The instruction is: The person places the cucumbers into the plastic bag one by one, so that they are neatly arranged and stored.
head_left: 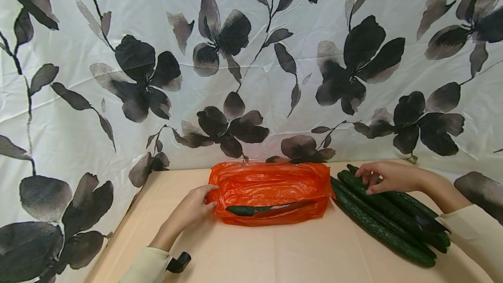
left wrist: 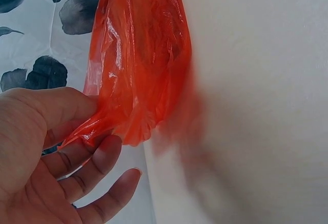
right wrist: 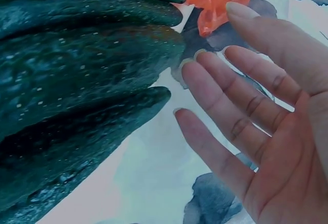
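Observation:
An orange-red plastic bag (head_left: 271,180) lies lengthwise at the middle of the table, with a dark green cucumber (head_left: 245,210) showing through a slit along its front. My left hand (head_left: 190,208) pinches the bag's gathered left end between thumb and fingers; the left wrist view shows the plastic (left wrist: 138,65) drawn to a point there. To the right of the bag, several long cucumbers (head_left: 377,217) lie side by side on a slant. Over their far ends is my right hand (head_left: 393,176). In the right wrist view its fingers (right wrist: 230,96) are spread and loosely bent, holding nothing, beside the cucumber tips (right wrist: 154,49).
A pale tan table (head_left: 275,252) lies under everything. Behind it hangs a white cloth (head_left: 283,91) printed with dark flowers, coming down to the table's back edge and round the left side. A black strap piece (head_left: 179,262) sits at my left sleeve.

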Demonstrator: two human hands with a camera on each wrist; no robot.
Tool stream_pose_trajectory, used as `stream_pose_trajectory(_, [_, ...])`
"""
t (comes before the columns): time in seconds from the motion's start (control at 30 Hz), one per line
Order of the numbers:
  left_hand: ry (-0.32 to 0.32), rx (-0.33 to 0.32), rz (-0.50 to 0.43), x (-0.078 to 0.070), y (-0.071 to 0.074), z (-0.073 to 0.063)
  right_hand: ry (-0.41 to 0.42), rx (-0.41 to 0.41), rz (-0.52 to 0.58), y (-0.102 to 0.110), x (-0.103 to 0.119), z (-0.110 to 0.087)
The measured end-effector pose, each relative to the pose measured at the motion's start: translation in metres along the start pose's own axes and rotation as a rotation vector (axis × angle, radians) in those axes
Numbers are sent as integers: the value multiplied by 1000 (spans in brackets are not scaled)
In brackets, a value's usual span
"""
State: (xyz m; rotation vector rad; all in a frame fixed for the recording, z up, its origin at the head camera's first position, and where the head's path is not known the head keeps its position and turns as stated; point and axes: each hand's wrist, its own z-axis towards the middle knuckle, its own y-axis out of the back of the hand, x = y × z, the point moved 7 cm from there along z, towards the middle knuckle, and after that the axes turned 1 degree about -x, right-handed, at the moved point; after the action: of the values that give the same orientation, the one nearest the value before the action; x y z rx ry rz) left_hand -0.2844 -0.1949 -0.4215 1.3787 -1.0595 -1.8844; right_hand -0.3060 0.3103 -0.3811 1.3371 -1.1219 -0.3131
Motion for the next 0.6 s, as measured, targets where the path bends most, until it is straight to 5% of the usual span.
stream_pose_trajectory(0.6, [-15, -1, -12, 0, 0, 1, -44, -7, 101, -15, -16, -18])
